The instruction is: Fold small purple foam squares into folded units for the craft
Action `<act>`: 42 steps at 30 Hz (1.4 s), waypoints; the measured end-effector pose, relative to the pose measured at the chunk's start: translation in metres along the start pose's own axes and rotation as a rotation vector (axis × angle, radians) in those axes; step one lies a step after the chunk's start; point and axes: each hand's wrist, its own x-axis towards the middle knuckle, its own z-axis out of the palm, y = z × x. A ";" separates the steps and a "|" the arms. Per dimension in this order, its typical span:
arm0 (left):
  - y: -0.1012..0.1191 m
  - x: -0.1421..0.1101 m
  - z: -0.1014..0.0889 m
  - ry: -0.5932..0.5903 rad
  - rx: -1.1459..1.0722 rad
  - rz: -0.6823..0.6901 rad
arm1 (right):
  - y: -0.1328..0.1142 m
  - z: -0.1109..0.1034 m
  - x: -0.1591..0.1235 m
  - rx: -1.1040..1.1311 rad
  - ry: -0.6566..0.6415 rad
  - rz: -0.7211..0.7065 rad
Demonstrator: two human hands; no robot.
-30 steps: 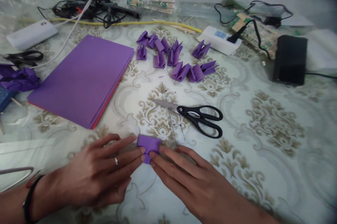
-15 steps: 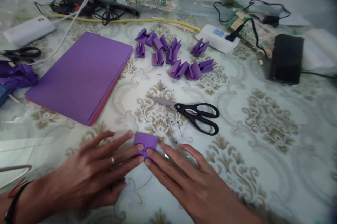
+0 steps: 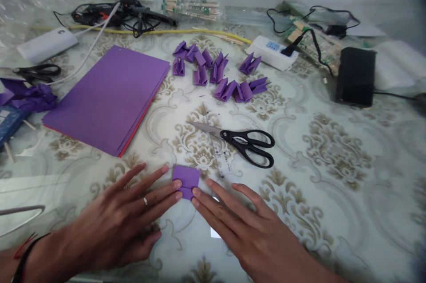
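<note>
A small piece of purple paper (image 3: 187,176) lies flat on the patterned table, a crease running across its lower part. My left hand (image 3: 123,212), wearing a ring, rests two fingertips on its left edge; the other fingers are spread. From the other side, my right hand (image 3: 242,225) touches its lower right edge with two fingertips, fingers stretched out. Just beyond lie black-handled scissors (image 3: 248,141), blades pointing left, across a clear ruler (image 3: 218,159). Several folded purple paper pieces (image 3: 218,70) stand farther back.
Purple sheets (image 3: 109,96) lie stacked over red ones at the left. A white power strip (image 3: 273,52), a black box (image 3: 356,76), a white power bank (image 3: 48,45) and tangled black cables (image 3: 126,14) line the back. Another pair of scissors (image 3: 40,71) is at far left.
My fingertips have moved apart along the small purple paper, uncovering its crease. The view has shifted slightly; the scissors and folded pieces stay in place on the table.
</note>
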 end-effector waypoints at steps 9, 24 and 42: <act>0.006 0.010 -0.002 0.085 0.060 0.015 | -0.005 -0.006 0.010 -0.078 0.016 -0.011; 0.005 -0.006 0.000 0.027 0.018 -0.024 | 0.000 -0.008 0.021 0.020 0.086 -0.004; -0.006 0.046 0.005 0.109 -0.299 -0.266 | 0.006 0.001 0.054 0.538 0.171 0.559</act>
